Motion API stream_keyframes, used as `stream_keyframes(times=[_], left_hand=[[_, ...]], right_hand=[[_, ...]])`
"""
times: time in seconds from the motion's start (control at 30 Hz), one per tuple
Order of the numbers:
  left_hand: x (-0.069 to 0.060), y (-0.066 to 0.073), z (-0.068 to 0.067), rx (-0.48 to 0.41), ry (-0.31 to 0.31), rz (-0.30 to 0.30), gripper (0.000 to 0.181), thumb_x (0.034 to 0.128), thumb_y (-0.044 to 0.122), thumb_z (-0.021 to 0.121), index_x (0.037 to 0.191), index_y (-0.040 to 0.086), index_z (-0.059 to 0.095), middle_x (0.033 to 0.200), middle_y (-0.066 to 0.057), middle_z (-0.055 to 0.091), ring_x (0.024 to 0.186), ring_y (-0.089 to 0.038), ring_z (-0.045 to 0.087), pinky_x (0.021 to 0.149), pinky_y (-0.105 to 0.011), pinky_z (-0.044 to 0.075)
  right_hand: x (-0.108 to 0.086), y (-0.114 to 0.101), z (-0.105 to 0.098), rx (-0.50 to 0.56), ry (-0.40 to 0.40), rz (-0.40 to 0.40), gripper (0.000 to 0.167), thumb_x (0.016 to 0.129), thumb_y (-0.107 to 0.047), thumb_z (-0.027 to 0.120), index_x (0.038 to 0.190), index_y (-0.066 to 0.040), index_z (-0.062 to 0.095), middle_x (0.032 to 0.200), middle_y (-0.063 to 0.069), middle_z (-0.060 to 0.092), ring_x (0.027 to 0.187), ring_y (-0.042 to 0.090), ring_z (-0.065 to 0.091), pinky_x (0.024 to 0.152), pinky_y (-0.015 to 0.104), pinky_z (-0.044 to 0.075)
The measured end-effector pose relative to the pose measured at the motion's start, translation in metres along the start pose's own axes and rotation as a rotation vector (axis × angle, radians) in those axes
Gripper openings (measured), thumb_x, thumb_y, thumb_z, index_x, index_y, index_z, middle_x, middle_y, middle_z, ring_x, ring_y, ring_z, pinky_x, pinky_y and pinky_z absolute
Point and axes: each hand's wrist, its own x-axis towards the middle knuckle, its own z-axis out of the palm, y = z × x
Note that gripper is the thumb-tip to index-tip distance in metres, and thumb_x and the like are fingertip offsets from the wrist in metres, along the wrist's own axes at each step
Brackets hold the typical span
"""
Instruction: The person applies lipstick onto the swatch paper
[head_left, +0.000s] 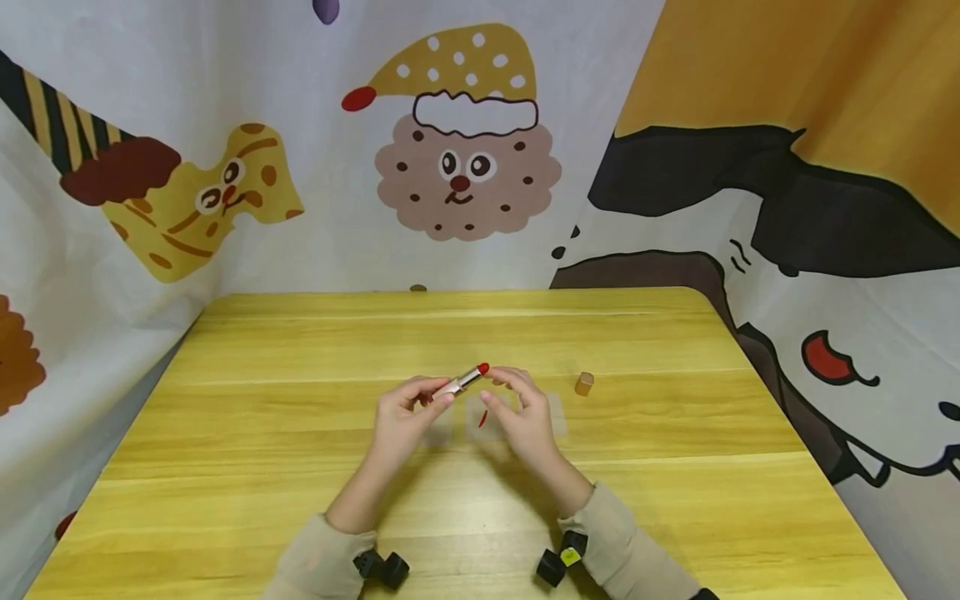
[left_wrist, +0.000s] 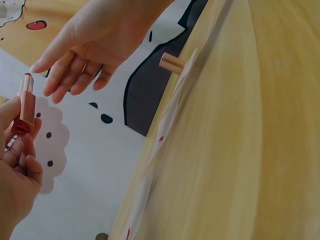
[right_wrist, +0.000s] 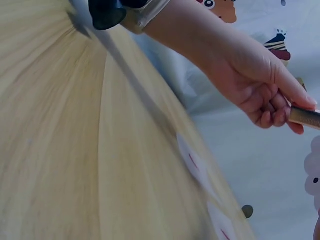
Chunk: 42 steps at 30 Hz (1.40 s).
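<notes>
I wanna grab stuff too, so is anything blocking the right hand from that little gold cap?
Nothing visible stands between the right hand and the gold cap; the paper lies low on the table.

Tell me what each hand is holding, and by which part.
The left hand holds the lipstick by its base; the right hand holds nothing.

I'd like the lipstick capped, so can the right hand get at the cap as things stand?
Probably yes: the right hand looks empty, and the cap stands on the table nearby with nothing upright between them.
</notes>
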Motion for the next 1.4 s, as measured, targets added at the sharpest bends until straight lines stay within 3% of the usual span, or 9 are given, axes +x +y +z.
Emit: stream_keyframes(times=[0.07,0.17,0.3,0.5,0.83,1.1,1.4], left_hand=[[0.0,0.0,0.003,-0.016,-0.004,0.009,0.016,0.0779,-0.015,0.07,0.094,-0.012,0.069,0.081,-0.02,0.066,0.071,-0.008,0.05,0.064,-0.02,0.042],[0.001,-0.001,0.009,-0.038,-0.012,0.031,0.016,0.0777,-0.015,0.07,0.094,-0.014,0.068,0.082,-0.023,0.065,0.071,-0.008,0.05,0.064,-0.02,0.042],[0.001,0.001,0.016,-0.045,-0.009,0.033,0.016,0.0774,-0.015,0.07,0.093,-0.013,0.068,0.082,-0.023,0.065,0.071,-0.008,0.05,0.064,-0.02,0.042],[0.003,0.005,0.024,-0.048,-0.013,0.014,0.017,0.0775,-0.012,0.071,0.094,-0.013,0.068,0.084,-0.023,0.066,0.072,-0.008,0.051,0.065,-0.02,0.042],[0.003,0.006,0.028,-0.031,-0.027,-0.038,0.017,0.0791,-0.007,0.073,0.095,-0.01,0.07,0.083,-0.019,0.067,0.072,-0.01,0.05,0.066,-0.022,0.041],[0.003,0.005,0.028,-0.023,-0.055,-0.029,0.016,0.0804,-0.007,0.072,0.097,-0.009,0.07,0.084,-0.019,0.067,0.074,-0.009,0.051,0.067,-0.023,0.041],[0.001,0.007,0.028,0.014,-0.084,-0.026,0.016,0.0831,-0.005,0.07,0.099,-0.008,0.07,0.084,-0.015,0.067,0.075,-0.01,0.051,0.068,-0.023,0.042]], right_hand=[[0.0,-0.002,-0.001,0.007,0.006,0.021,0.027,0.08,0.013,0.068,0.106,0.011,0.063,0.104,0.021,0.063,0.093,0.041,0.053,0.086,0.028,0.04],[0.001,-0.005,-0.001,0.017,0.018,0.045,0.026,0.08,0.013,0.068,0.105,0.012,0.063,0.102,0.021,0.062,0.093,0.04,0.053,0.086,0.04,0.042],[0.003,-0.009,-0.003,0.026,0.046,0.052,0.024,0.08,0.013,0.068,0.104,0.013,0.063,0.097,0.023,0.062,0.092,0.028,0.056,0.084,0.051,0.04],[0.006,-0.012,-0.004,0.057,0.086,0.058,0.022,0.08,0.013,0.068,0.103,0.012,0.065,0.095,0.022,0.064,0.091,0.011,0.056,0.084,0.043,0.04],[0.005,-0.012,-0.005,0.106,0.122,0.071,0.015,0.08,0.017,0.065,0.095,0.015,0.064,0.096,0.03,0.063,0.087,0.011,0.057,0.089,0.03,0.039],[0.001,0.008,-0.005,0.168,0.145,0.029,0.015,0.08,0.019,0.065,0.094,0.013,0.065,0.094,0.023,0.066,0.085,0.013,0.058,0.088,0.03,0.042],[0.001,0.01,-0.006,0.226,0.132,-0.033,0.012,0.084,0.006,0.069,0.092,0.013,0.066,0.091,0.022,0.066,0.088,0.016,0.061,0.09,0.032,0.044]])
